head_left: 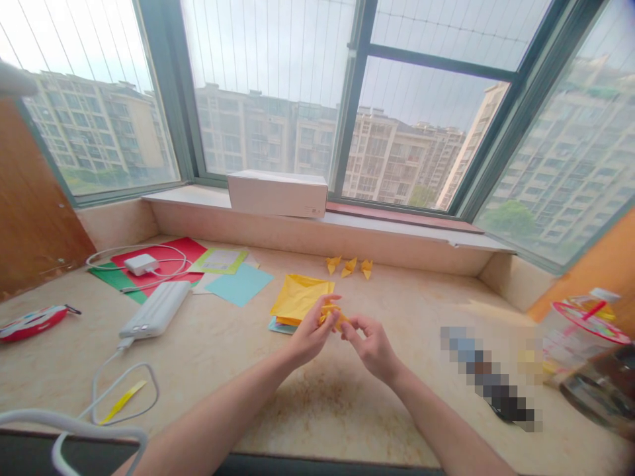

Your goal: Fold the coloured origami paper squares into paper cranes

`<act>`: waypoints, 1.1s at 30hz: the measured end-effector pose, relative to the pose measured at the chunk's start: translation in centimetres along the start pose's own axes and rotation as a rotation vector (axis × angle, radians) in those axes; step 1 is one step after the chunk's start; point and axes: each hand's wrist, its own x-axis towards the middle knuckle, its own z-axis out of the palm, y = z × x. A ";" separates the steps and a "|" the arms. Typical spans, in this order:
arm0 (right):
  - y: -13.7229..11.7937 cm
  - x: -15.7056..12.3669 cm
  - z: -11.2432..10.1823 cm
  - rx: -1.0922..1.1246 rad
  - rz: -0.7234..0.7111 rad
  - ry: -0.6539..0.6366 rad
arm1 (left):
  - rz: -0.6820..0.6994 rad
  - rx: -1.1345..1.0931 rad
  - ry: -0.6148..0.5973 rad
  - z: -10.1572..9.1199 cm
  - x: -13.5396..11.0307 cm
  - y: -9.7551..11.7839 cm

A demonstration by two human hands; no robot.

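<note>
Between my two hands, above the stone counter, is a small piece of folded yellow paper (pixel 341 320), partly hidden by fingers. My left hand (pixel 313 330) grips its left side, fingers closed round it. The thumb and fingers of my right hand (pixel 368 344) pinch its right end. Just behind my left hand lies a stack of yellow paper sheets (pixel 297 295), with a bluish edge showing underneath. Farther back, three small yellow origami cranes (pixel 349 266) stand in a row near the ledge.
To the left are coloured paper sheets (pixel 242 284), a white charger (pixel 141 265), a white power bank (pixel 156 309), looping cables and a red-and-white case (pixel 34 322). A white box (pixel 278 194) sits on the window ledge. At right stand a plastic cup (pixel 575 337) and a blurred-out object (pixel 489 380).
</note>
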 end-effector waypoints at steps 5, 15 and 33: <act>0.0 0.1 -0.1 0.045 0.007 0.090 | 0.017 -0.112 0.034 -0.2 0.5 -0.7; 1.1 0.8 -0.4 -0.124 -0.020 0.119 | 0.182 0.208 0.181 -1.1 0.3 -0.9; 1.7 1.5 -2.0 0.132 -0.005 0.338 | 0.144 0.257 0.120 -0.7 0.2 -0.5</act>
